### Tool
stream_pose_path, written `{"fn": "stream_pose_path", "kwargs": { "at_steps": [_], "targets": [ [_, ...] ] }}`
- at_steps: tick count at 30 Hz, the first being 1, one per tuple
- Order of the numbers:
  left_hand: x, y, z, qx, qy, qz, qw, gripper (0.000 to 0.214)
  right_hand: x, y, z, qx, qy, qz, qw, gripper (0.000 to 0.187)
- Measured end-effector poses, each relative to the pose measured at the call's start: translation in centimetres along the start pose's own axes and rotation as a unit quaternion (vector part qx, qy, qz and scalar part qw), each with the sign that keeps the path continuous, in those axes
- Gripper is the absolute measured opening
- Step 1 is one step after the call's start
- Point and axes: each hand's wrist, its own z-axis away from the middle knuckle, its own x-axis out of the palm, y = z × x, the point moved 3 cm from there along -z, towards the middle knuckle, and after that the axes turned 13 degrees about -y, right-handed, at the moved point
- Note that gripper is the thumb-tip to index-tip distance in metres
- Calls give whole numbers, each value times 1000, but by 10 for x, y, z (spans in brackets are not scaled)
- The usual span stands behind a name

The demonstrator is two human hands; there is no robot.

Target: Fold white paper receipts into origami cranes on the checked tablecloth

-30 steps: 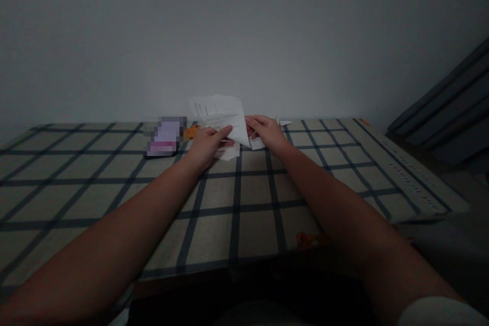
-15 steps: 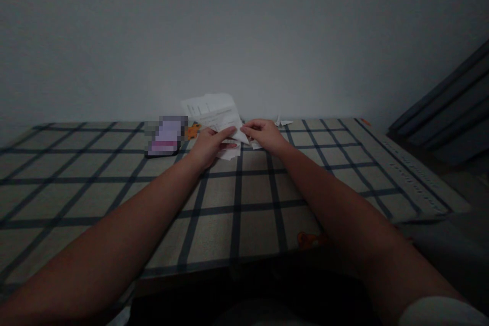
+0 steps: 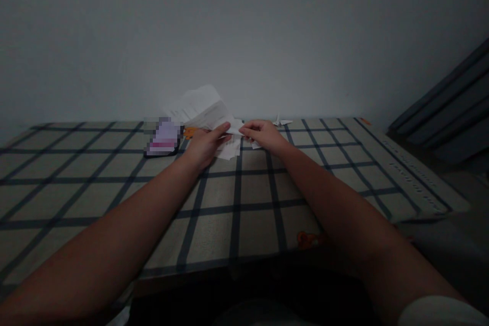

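Note:
My left hand (image 3: 206,146) grips a printed white sheet of paper (image 3: 208,107) between thumb and fingers, raised at a slant above the far side of the table. At the sheet's right corner, my right hand (image 3: 263,132) pinches the paper with thumb and forefinger. Beneath the hands, more loose paper (image 3: 229,148) lies on the cloth, partly covered by my left hand. A small folded white paper piece (image 3: 282,122) rests just beyond my right hand.
A phone (image 3: 164,138), blurred by pixelation, stands to the left of my left hand. A checked tablecloth (image 3: 214,234) covers the table, which meets a plain wall (image 3: 244,35). Dark folded fabric (image 3: 451,97) hangs at the right.
The held sheet has swung to the left and its top edge sits higher. My left hand has shifted slightly left; my right hand stays almost in place.

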Motion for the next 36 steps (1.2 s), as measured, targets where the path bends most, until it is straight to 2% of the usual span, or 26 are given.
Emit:
{"fn": "stream_pose_path", "kwargs": {
  "at_steps": [8,15,21,28,36],
  "targets": [
    [-1,-4,-2,-47,15,53,997,14,1,-5,-1,-3,6,1,1000,25],
    [1,-3,-2,-37,1,68,997,14,3,-7,-1,-10,-4,-6,1000,24],
    [-1,-3,-3,-39,2,68,997,15,5,-6,1,24,-31,3,999,31],
    [1,-2,-2,-39,2,50,998,17,5,-11,3,3,-21,50,999,29],
    [-2,-4,-3,-33,10,57,998,18,5,-14,4,-2,-14,34,999,31]
  ]
}}
